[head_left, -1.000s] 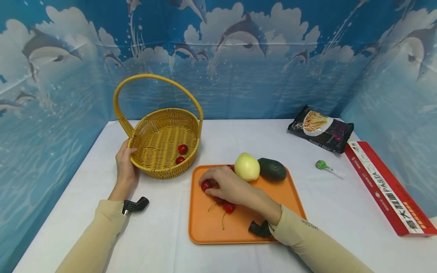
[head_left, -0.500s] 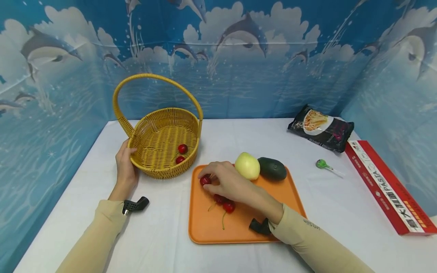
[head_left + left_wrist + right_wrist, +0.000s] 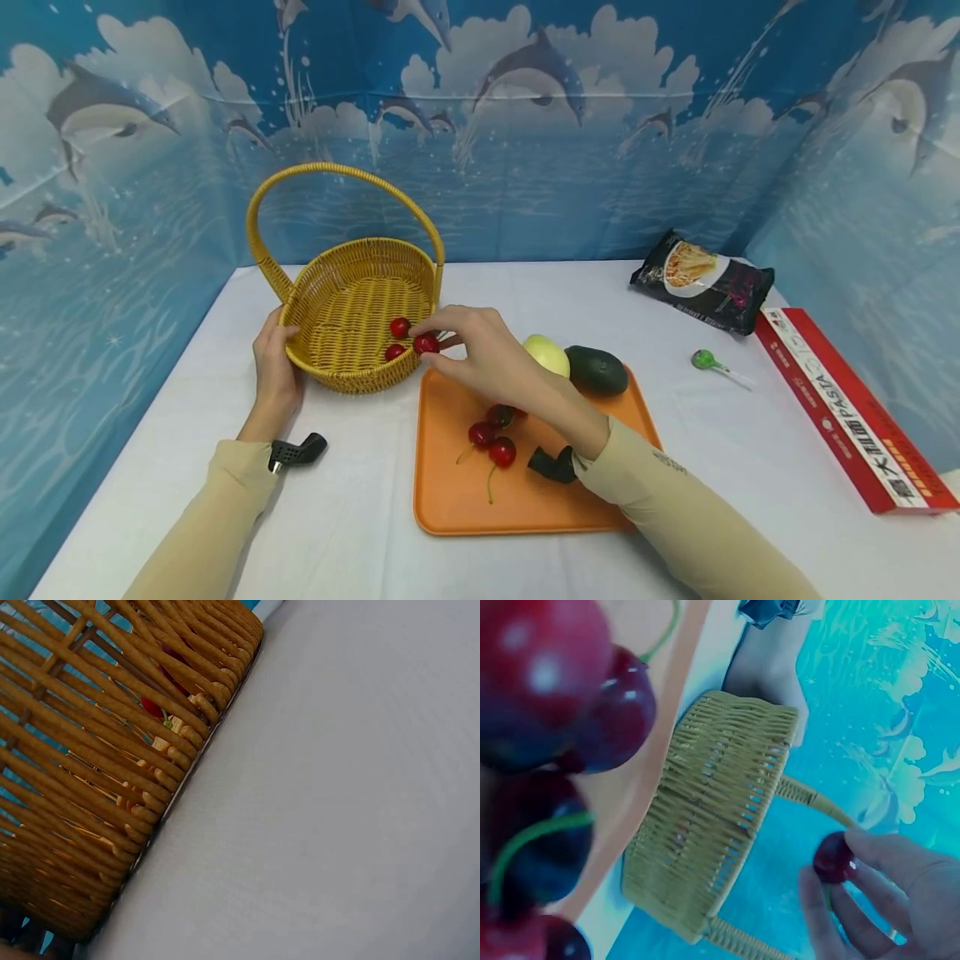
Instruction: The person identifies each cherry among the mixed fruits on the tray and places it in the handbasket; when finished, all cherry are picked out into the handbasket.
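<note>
My left hand (image 3: 274, 371) holds the yellow wicker basket (image 3: 351, 382) by its left side, thumb over the rim. Inside, two red cherries (image 3: 400, 327) lie at the right. My right hand (image 3: 491, 354) pinches another cherry (image 3: 426, 343) between thumb and fingers at the basket's right rim; in the right wrist view this cherry (image 3: 834, 859) shows a green stem. Several cherries (image 3: 502, 452) remain on the orange tray (image 3: 457, 504), below the right forearm. Through the weave in the left wrist view, a bit of red cherry (image 3: 151, 707) shows.
On the tray's far side sit a pale yellow-green apple (image 3: 546, 354), partly hidden by the right hand, and a dark green oblong vegetable (image 3: 597, 371). Farther right lie a black food packet (image 3: 705, 282), a green lollipop (image 3: 705, 360) and a long red pasta box (image 3: 851, 408).
My right hand has lifted a cherry off the tray and carried it up and left to the basket's rim. The left hand and the basket have stayed in place.
</note>
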The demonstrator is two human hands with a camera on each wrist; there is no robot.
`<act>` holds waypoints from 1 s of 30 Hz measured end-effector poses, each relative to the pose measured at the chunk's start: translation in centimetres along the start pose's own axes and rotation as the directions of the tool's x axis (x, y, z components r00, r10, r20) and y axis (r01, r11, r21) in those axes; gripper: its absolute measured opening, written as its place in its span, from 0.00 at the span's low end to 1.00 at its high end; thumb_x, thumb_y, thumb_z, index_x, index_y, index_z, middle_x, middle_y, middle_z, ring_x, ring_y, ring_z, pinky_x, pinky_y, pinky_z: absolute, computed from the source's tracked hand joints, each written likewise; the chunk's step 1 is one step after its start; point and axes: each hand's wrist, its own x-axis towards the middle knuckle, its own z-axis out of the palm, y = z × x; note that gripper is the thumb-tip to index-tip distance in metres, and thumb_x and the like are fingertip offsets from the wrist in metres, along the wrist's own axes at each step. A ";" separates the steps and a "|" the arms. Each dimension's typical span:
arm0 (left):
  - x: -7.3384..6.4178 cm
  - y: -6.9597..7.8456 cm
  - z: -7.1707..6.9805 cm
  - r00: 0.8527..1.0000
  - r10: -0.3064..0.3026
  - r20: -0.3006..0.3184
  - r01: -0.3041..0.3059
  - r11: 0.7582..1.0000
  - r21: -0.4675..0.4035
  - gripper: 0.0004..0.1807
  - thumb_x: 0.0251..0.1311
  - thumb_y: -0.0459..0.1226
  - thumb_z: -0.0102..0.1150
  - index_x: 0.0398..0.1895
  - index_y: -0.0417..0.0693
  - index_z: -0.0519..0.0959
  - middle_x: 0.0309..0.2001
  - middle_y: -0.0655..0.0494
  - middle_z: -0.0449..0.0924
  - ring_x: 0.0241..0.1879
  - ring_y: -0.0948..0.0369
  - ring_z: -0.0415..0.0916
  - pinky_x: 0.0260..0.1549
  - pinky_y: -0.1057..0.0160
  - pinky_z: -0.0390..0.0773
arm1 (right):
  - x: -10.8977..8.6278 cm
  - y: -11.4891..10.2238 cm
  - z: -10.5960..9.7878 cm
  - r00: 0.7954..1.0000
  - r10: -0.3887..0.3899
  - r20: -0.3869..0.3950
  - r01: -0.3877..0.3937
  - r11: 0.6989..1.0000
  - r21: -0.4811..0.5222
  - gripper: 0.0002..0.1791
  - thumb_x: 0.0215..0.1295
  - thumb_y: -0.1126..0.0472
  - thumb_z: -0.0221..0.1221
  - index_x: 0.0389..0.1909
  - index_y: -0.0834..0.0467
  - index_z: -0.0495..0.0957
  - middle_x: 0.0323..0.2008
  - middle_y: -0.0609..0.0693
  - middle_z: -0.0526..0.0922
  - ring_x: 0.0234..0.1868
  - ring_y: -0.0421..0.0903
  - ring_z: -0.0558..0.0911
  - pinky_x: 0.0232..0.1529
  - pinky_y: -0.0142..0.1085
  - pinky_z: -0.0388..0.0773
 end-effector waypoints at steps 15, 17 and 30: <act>0.2 0.0 0.3 1.000 -0.014 0.005 0.014 1.000 -0.016 0.30 0.71 0.33 0.38 0.74 0.47 0.72 0.73 0.50 0.70 0.71 0.56 0.67 0.67 0.65 0.70 | 4.3 0.0 3.8 1.000 0.002 0.010 -0.001 0.997 -0.073 0.16 0.70 0.64 0.67 0.57 0.59 0.85 0.52 0.52 0.88 0.49 0.45 0.86 0.51 0.39 0.84; 0.1 0.0 0.1 1.000 -0.010 0.002 0.010 1.000 -0.003 0.30 0.70 0.34 0.38 0.74 0.47 0.72 0.73 0.50 0.70 0.70 0.56 0.68 0.67 0.65 0.69 | 4.4 0.2 4.2 1.000 -0.002 0.022 0.004 0.997 -0.083 0.16 0.70 0.64 0.68 0.57 0.59 0.86 0.51 0.52 0.89 0.48 0.45 0.86 0.50 0.40 0.84; 0.0 -0.2 -0.1 1.000 -0.005 0.006 0.005 1.000 0.022 0.30 0.70 0.34 0.38 0.74 0.48 0.72 0.74 0.51 0.70 0.71 0.56 0.67 0.71 0.62 0.66 | 3.4 0.3 3.8 0.998 0.046 0.050 -0.040 0.993 -0.114 0.23 0.71 0.62 0.67 0.65 0.59 0.81 0.62 0.54 0.85 0.62 0.50 0.84 0.62 0.41 0.80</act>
